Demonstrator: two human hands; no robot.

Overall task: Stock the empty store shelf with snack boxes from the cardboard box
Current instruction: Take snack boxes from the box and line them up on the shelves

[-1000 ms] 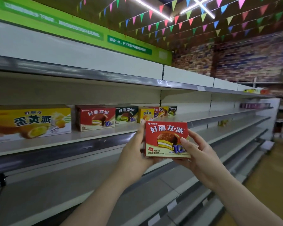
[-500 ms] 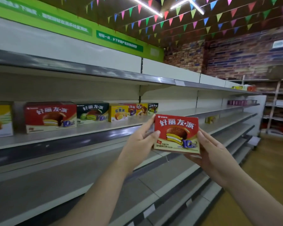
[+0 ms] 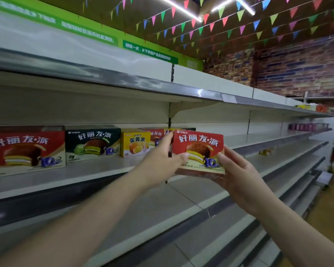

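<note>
A red snack box [image 3: 199, 146] with a chocolate pie picture is held up in front of the shelf [image 3: 96, 170]. My left hand [image 3: 160, 160] grips its left edge and my right hand [image 3: 237, 174] cups its lower right corner from beneath. On the shelf stands a row of boxes: a large red box [image 3: 25, 149], a dark green box [image 3: 93, 143], a yellow box [image 3: 135, 144], and more red and dark ones partly hidden behind my left hand. The held box hovers at the right end of that row. No cardboard box is in view.
A bare stretch of the same shelf [image 3: 258, 137] runs to the right. A shelf above [image 3: 123, 81] overhangs, and lower shelves [image 3: 181, 205] step outward below. Small items sit far down the aisle [image 3: 305, 126]. A brick wall [image 3: 297, 70] closes the far end.
The view has shifted right along the shelf, so the row slid left. The held box has moved up and closer to the shelf, now level with the row's right end.
</note>
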